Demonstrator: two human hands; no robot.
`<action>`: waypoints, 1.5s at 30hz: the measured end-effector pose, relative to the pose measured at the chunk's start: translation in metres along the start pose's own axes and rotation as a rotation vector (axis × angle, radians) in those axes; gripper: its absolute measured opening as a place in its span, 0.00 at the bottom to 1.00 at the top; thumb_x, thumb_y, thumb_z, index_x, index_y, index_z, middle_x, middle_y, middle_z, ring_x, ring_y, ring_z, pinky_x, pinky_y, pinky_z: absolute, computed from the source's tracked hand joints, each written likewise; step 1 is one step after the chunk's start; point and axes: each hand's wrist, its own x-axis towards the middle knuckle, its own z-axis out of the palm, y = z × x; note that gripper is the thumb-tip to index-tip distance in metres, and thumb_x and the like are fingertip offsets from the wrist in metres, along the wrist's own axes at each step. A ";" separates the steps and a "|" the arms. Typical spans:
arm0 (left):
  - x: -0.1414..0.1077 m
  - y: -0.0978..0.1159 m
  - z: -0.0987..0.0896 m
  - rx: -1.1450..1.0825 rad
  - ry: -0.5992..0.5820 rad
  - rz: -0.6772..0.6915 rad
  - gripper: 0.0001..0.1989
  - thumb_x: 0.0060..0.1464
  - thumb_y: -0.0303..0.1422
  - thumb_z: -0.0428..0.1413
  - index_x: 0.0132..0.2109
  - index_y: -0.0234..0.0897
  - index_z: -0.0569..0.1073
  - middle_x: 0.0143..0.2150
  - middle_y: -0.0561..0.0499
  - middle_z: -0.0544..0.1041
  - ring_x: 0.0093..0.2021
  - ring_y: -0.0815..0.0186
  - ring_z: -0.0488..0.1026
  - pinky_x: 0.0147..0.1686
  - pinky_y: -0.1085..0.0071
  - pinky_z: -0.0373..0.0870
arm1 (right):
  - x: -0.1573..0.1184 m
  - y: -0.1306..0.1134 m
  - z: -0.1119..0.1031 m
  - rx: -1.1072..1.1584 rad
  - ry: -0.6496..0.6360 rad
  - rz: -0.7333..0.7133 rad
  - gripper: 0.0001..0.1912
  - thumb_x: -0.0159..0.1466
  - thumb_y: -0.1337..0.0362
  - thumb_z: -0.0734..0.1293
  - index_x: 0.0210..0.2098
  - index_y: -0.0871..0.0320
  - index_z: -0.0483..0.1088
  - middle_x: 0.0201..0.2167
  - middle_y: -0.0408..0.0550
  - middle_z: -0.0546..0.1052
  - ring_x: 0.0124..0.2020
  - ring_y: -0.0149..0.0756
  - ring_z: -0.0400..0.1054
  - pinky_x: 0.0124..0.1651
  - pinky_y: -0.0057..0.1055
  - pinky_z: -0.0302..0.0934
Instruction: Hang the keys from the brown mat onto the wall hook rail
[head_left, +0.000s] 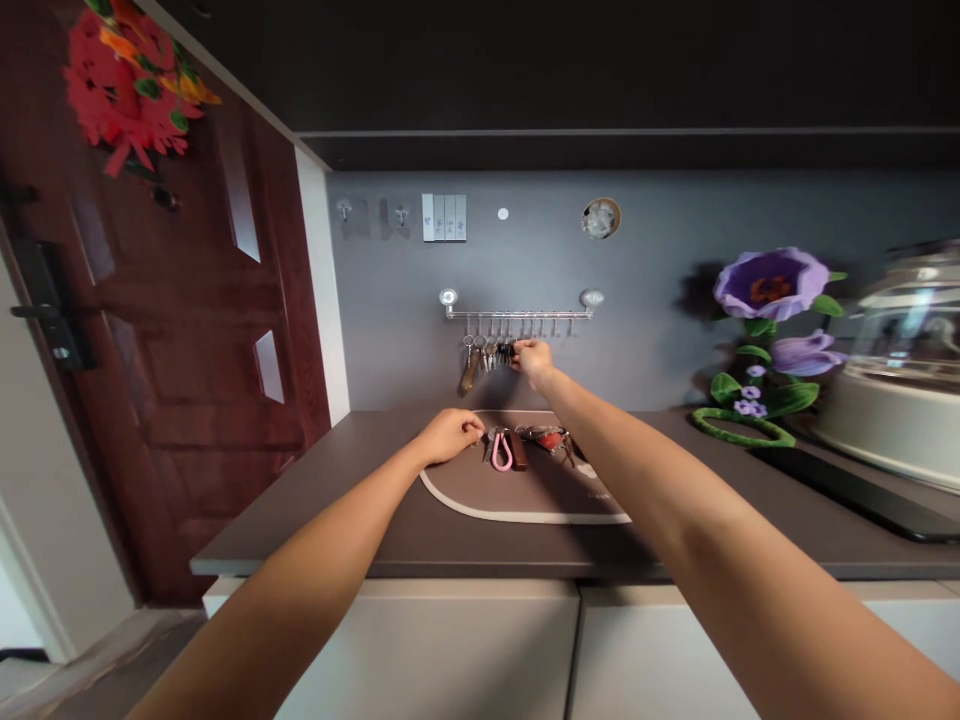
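Several keys (pixel 491 355) hang from the left part of a metal hook rail (pixel 517 316) on the grey wall, with a brown fob (pixel 470 371) at their left end. My right hand (pixel 532 360) is at the rail, its fingers pinched on a dark key item (pixel 508 352) beside the hanging keys. On the brown mat (pixel 525 500) rests my left hand (pixel 451 436), fingers curled together; whether it holds anything is too small to tell. Just right of it lie a pink loop keychain (pixel 502 452), a brown leather fob (pixel 518 451) and a red item with keys (pixel 550 440).
Purple artificial flowers (pixel 772 290), a black flat object (pixel 855 490) and a glass-topped appliance (pixel 900 380) stand or lie at the right. A dark shelf (pixel 525 80) overhangs the counter (pixel 300 510). A red-brown door (pixel 187 350) is at the left.
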 end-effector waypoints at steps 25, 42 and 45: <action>-0.001 -0.002 0.000 -0.035 0.022 0.006 0.12 0.45 0.36 0.52 0.35 0.32 0.74 0.30 0.50 0.75 0.29 0.70 0.68 0.30 0.75 0.62 | -0.084 0.001 -0.014 0.002 -0.247 0.070 0.09 0.51 0.75 0.60 0.31 0.60 0.63 0.30 0.47 0.72 0.25 0.25 0.64 0.32 0.27 0.62; -0.003 0.006 0.010 -0.246 0.012 -0.237 0.15 0.42 0.35 0.56 0.38 0.32 0.70 0.29 0.51 0.73 0.26 0.72 0.67 0.27 0.76 0.61 | -0.100 0.056 -0.043 -0.459 -0.324 -0.331 0.10 0.53 0.67 0.60 0.35 0.59 0.68 0.30 0.45 0.74 0.31 0.30 0.67 0.40 0.30 0.59; -0.002 0.007 0.015 -0.313 0.032 -0.290 0.15 0.41 0.33 0.57 0.38 0.31 0.69 0.28 0.52 0.72 0.25 0.73 0.66 0.26 0.76 0.61 | -0.098 0.057 -0.040 -0.441 -0.297 -0.285 0.09 0.52 0.68 0.60 0.33 0.59 0.68 0.29 0.44 0.74 0.30 0.30 0.66 0.39 0.29 0.59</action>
